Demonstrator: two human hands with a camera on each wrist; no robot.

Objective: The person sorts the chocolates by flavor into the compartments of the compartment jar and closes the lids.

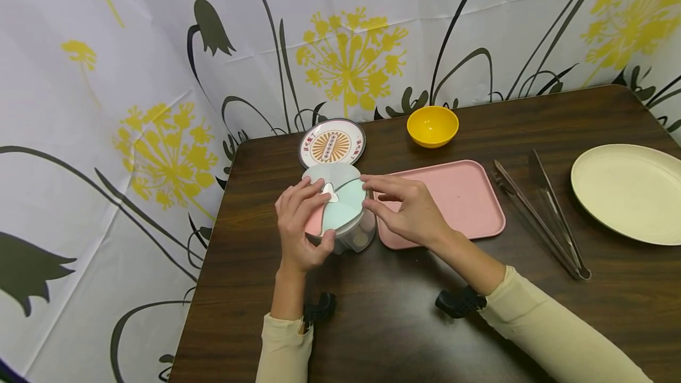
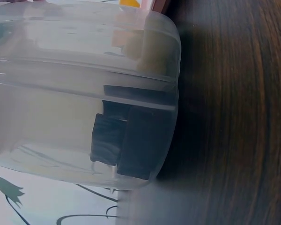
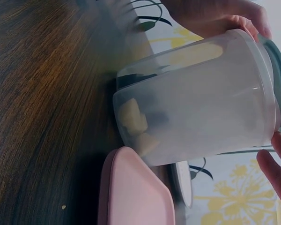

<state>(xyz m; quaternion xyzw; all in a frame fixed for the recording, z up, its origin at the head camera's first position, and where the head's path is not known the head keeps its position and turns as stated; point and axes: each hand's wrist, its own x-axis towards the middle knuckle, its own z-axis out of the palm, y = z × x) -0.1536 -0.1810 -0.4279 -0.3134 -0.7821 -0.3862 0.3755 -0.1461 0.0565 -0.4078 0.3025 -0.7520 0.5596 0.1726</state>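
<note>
A clear, round canister (image 3: pixel 196 98) stands on the table, its lid (image 1: pixel 343 205) split into mint, grey and pink sections around a white knob (image 1: pixel 330 192). My left hand (image 1: pixel 300 223) spans the lid's left side, fingers bent over the top and thumb at the near rim. At the opposite rim, my right hand (image 1: pixel 407 208) has its thumb and fingertips on the mint section's edge. Through the walls show pale chunks (image 3: pixel 131 117) in one compartment and dark blocks (image 2: pixel 143 136) in another, as the left wrist view shows.
A pink tray (image 1: pixel 457 194) lies just right of the canister. Behind it is a patterned plate (image 1: pixel 346 143); a yellow bowl (image 1: pixel 433 127) is farther back. Metal tongs (image 1: pixel 542 223) and a cream plate (image 1: pixel 633 194) lie to the right. A floral curtain (image 1: pixel 255 75) hangs behind the table.
</note>
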